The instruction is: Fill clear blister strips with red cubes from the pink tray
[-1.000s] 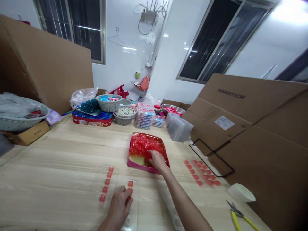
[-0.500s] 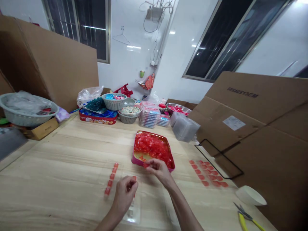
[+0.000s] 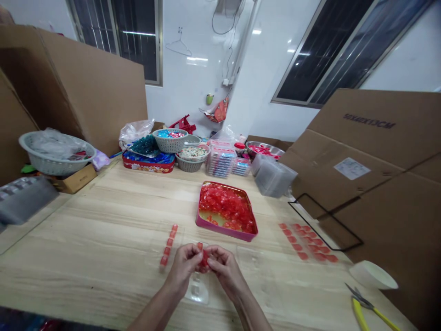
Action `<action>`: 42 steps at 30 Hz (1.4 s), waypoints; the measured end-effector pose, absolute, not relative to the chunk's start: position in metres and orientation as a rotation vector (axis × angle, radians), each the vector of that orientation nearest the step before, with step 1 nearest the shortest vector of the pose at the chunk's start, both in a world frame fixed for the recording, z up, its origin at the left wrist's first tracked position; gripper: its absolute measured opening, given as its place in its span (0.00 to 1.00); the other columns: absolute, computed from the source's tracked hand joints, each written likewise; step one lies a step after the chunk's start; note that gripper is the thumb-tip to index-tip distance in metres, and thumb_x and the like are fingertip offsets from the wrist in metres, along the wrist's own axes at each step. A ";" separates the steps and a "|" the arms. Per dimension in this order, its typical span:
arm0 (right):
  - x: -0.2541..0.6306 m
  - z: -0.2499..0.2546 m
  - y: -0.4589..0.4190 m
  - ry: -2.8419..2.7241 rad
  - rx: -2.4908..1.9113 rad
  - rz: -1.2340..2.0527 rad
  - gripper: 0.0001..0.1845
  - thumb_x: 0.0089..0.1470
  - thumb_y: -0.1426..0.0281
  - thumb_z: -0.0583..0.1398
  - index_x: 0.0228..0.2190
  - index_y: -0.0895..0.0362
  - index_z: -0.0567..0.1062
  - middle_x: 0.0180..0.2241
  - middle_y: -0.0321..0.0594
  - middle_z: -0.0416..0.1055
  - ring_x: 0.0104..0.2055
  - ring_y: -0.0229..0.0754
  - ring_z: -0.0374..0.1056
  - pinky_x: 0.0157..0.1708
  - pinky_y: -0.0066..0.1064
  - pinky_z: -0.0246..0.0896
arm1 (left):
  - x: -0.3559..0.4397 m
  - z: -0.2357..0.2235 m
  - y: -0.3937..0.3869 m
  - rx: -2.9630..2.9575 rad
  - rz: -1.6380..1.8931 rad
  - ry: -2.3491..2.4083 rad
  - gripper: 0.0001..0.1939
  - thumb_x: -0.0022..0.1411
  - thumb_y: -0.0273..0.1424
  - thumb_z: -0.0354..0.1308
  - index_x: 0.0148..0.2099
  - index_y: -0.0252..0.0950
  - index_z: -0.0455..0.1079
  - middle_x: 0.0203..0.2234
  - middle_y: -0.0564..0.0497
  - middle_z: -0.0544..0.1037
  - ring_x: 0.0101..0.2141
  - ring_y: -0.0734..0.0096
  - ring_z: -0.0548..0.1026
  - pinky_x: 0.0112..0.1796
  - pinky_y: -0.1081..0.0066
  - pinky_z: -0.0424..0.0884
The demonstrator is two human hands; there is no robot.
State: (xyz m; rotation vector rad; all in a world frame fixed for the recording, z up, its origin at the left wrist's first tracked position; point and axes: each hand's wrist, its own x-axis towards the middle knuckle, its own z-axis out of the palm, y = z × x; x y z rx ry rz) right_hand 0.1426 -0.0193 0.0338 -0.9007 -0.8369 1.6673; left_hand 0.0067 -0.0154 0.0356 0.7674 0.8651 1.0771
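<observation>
My left hand point(image 3: 184, 264) and my right hand point(image 3: 225, 271) meet low in the middle of the wooden table point(image 3: 103, 220), fingers pinching a small red translucent piece point(image 3: 205, 258) between them. Under the hands lies a transparent plastic blister sheet point(image 3: 197, 287). A short row of red cubes point(image 3: 168, 246) stands in its cells left of my left hand. Beyond my hands sits a pink-rimmed tray point(image 3: 226, 235) heaped with red translucent pieces point(image 3: 223, 204), apart from both hands.
Right of the tray lie rows of red cubes in a transparent sheet point(image 3: 305, 242), with a black wire frame point(image 3: 325, 221) and tall cardboard sheets point(image 3: 358, 151) behind. Yellow-handled scissors point(image 3: 365, 305) and a white bowl point(image 3: 374, 275) are at the right. Baskets, tins and stacked plastic boxes point(image 3: 274, 178) line the far edge.
My right hand has moved back from the tray to my left hand, and the two now hold the red piece together. The whole view has shifted slightly as my head moved.
</observation>
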 end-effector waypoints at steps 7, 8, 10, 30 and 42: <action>0.132 0.031 -0.027 -0.657 -0.816 1.662 0.14 0.35 0.71 0.71 0.27 0.58 0.75 0.24 0.33 0.71 0.21 0.30 0.64 0.22 0.21 0.60 | 0.003 0.052 -0.022 0.552 1.027 0.742 0.11 0.38 0.26 0.66 0.27 0.32 0.68 0.18 0.54 0.72 0.19 0.77 0.69 0.21 0.77 0.61; 0.130 0.030 -0.028 -0.664 -0.816 1.653 0.14 0.35 0.71 0.71 0.26 0.58 0.74 0.24 0.33 0.71 0.21 0.31 0.63 0.22 0.22 0.60 | 0.003 0.053 -0.022 0.542 1.015 0.738 0.12 0.38 0.25 0.66 0.27 0.32 0.68 0.18 0.54 0.72 0.19 0.76 0.69 0.21 0.77 0.61; 0.129 0.032 -0.031 -0.667 -0.809 1.613 0.14 0.36 0.70 0.71 0.26 0.57 0.73 0.24 0.33 0.71 0.21 0.32 0.64 0.22 0.23 0.60 | 0.003 0.052 -0.021 0.536 1.033 0.754 0.11 0.36 0.24 0.65 0.25 0.32 0.67 0.17 0.54 0.72 0.18 0.76 0.69 0.21 0.76 0.61; 0.130 0.027 -0.038 -0.818 -0.969 1.489 0.12 0.37 0.65 0.70 0.26 0.58 0.77 0.23 0.35 0.73 0.23 0.35 0.65 0.25 0.26 0.61 | 0.001 0.054 -0.028 0.508 1.009 0.754 0.12 0.39 0.28 0.66 0.28 0.33 0.67 0.17 0.54 0.72 0.17 0.78 0.68 0.17 0.79 0.54; 0.137 0.037 -0.041 -1.178 -1.069 1.370 0.10 0.42 0.65 0.68 0.28 0.57 0.79 0.24 0.37 0.71 0.24 0.37 0.65 0.25 0.27 0.61 | 0.002 0.045 -0.031 0.666 1.028 0.954 0.09 0.38 0.27 0.61 0.23 0.35 0.63 0.13 0.57 0.69 0.12 0.84 0.58 0.14 0.79 0.48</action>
